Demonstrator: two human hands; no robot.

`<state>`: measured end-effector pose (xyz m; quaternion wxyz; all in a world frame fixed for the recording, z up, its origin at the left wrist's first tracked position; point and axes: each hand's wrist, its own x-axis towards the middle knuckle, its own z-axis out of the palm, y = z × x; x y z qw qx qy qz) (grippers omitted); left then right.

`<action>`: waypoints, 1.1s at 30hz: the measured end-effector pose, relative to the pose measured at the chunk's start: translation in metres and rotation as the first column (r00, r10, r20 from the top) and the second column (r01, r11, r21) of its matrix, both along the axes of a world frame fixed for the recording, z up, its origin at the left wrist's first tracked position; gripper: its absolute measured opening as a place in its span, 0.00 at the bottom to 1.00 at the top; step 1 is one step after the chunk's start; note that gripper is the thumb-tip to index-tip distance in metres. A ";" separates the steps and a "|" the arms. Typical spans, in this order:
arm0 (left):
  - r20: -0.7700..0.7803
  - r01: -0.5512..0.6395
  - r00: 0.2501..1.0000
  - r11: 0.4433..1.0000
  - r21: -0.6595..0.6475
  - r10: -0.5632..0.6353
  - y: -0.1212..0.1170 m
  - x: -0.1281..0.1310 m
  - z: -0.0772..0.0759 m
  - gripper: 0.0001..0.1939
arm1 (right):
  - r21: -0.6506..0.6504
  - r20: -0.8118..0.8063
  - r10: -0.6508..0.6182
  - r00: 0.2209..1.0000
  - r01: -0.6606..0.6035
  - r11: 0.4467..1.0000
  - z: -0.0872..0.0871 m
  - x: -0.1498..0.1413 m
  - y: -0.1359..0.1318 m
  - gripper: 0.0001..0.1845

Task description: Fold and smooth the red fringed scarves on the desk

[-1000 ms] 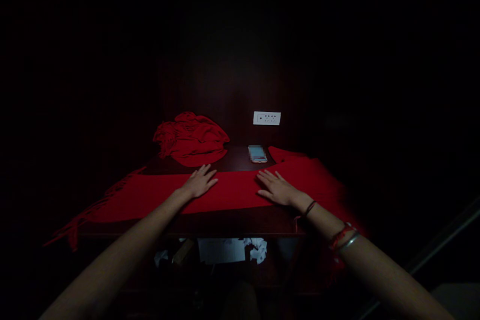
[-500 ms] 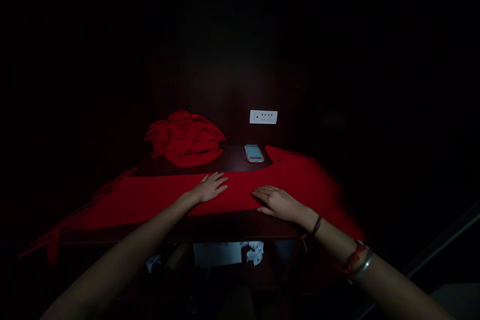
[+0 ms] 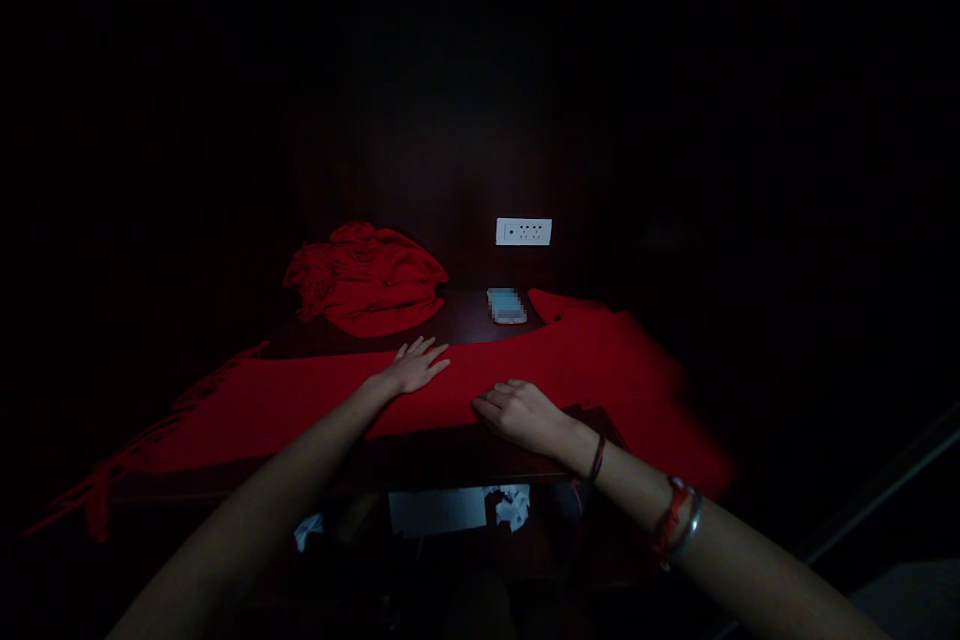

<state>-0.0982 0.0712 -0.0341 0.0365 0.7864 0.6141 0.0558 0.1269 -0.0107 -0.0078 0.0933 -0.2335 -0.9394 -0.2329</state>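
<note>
A long red scarf [image 3: 300, 398] with a fringed left end lies spread across the dark table, its right part wider and trailing into shadow. My left hand [image 3: 417, 366] rests flat on the scarf, fingers spread. At the scarf's near edge, right of the left hand, my right hand [image 3: 517, 412] has its fingers curled together on the cloth, with the thumb hidden beneath. Behind the scarf, at the back left, sits a bunched red fringed cloth [image 3: 375, 285], touched by neither hand.
A phone [image 3: 507, 306] lies at the back of the table, below a white wall socket [image 3: 523, 232]. Under the table edge [image 3: 465, 465] are a pale sheet [image 3: 438, 511] and crumpled white paper [image 3: 512, 508]. The surroundings are very dark.
My right hand has moved left along the near edge, and its fingers have curled in on the scarf. My left hand has shifted slightly up and left, still flat.
</note>
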 end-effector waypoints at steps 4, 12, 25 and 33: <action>-0.001 -0.046 0.999 0.999 -0.006 0.046 -0.004 -0.022 -0.001 0.29 | -0.012 -0.019 -0.001 1.000 0.001 1.000 -0.002 -0.007 0.000 0.10; -0.006 -0.100 0.995 0.995 0.013 0.100 -0.018 -0.051 0.000 0.28 | -0.039 0.025 0.010 1.000 -0.009 0.999 -0.003 -0.016 0.004 0.10; -0.018 -0.120 0.992 0.989 0.086 0.122 -0.021 -0.067 -0.007 0.28 | -0.153 0.003 -0.027 1.000 0.027 0.988 0.004 -0.032 0.005 0.10; -0.068 -0.118 0.990 0.990 0.075 0.123 -0.019 -0.067 -0.008 0.29 | -0.325 -0.223 0.096 0.970 -0.167 0.931 0.004 -0.027 0.024 0.08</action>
